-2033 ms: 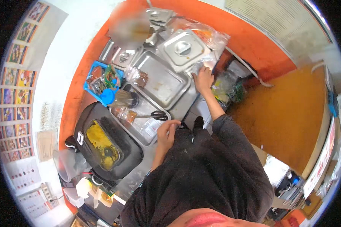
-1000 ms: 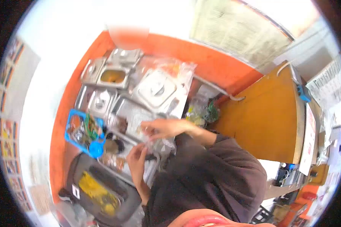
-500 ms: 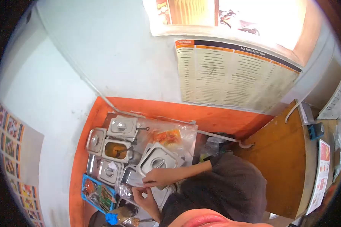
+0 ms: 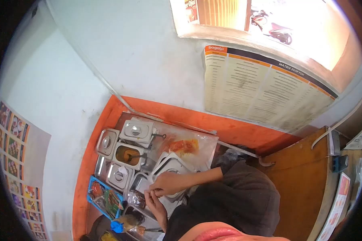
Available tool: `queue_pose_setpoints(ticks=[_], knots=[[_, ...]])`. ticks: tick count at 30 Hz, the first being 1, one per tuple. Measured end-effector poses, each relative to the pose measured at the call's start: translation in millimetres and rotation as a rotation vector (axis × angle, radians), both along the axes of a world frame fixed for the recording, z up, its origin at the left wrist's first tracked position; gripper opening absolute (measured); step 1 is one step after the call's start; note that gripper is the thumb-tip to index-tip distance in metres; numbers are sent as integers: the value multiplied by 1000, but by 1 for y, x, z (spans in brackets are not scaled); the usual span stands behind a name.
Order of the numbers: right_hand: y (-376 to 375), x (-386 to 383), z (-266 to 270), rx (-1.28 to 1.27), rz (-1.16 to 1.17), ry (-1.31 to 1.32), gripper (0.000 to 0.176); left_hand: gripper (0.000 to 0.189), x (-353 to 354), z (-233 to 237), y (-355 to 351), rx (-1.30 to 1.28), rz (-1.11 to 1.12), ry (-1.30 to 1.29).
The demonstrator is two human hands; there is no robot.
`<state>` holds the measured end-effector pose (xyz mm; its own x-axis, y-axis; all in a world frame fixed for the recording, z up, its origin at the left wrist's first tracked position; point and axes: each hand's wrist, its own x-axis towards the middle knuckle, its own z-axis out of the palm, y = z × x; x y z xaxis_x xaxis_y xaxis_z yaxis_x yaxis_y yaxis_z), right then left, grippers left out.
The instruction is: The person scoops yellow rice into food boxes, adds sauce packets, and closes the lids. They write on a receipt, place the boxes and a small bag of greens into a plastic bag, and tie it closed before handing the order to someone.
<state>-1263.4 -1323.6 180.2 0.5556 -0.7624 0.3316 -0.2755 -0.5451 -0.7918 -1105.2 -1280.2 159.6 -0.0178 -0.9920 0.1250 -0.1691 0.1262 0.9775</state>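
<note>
My right hand (image 4: 167, 184) reaches in from the right over a steel lid (image 4: 182, 165), its fingers closed and turned down. Just below it, my left hand (image 4: 154, 202) comes up from the bottom edge, fingers pinched. The fingertips of both hands meet above an open steel pan (image 4: 141, 181). Whatever lies between them is too small or hidden to make out. Beside the left fingertips is a clear plastic pack with dark contents (image 4: 136, 198).
Lidded steel pans (image 4: 136, 129) and an open pan of orange-brown sauce (image 4: 128, 154) stand at the back left. A blue tray (image 4: 104, 199) holds packets, near a blue-capped bottle (image 4: 117, 227). A plastic-wrapped orange item (image 4: 184, 146) lies behind. A wooden panel (image 4: 297, 180) stands right.
The view has shifted, so the counter and wall appear further right. My right hand has drawn in closer over the left, and the left fingers have straightened and come together.
</note>
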Motion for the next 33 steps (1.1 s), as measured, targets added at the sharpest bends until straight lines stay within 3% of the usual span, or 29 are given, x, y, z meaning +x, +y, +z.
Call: queue_pose_setpoints(ticks=[1,3,9,13,15,17,19,21,23,24,26,27,29,31,33], knots=[[-2,3,-4,2,2,-4,22,18,2,3,0,2,2,-4],[-6,8,-13,-147,-37,118,22,19,6,6,3,-167,100,-536],[-3,20,-13,-107,-335,196,19,23,-1,27,2,-129,363,-768],[2,24,-16,-189,-418,115,17,22,5,27,-2,-109,372,-787],[2,24,-16,-654,-461,107,25,15,1,35,-6,-90,338,-867],[10,43,-28,-326,-562,-98,44,10,1,33,-10,-364,247,-727],[10,33,-37,-262,-353,156,53,15,14,31,-12,-411,29,-883],[9,25,-8,-25,-268,281,59,34,34,27,-15,-455,-45,-848],[-1,28,8,-50,-254,198,60,53,38,41,-20,-525,46,-783],[-8,34,9,-32,-213,200,60,53,41,36,-23,-489,73,-792],[-25,40,15,-425,-182,339,42,64,43,24,-32,-521,14,-889],[-35,43,20,-429,-159,339,42,64,48,16,-32,-511,37,-891],[-60,55,28,-511,55,378,18,68,61,4,-35,-386,158,-714],[-108,71,33,-485,27,154,16,69,74,2,-38,-309,284,-623],[-180,94,36,-440,-66,154,10,67,93,-6,-37,54,363,-97]])
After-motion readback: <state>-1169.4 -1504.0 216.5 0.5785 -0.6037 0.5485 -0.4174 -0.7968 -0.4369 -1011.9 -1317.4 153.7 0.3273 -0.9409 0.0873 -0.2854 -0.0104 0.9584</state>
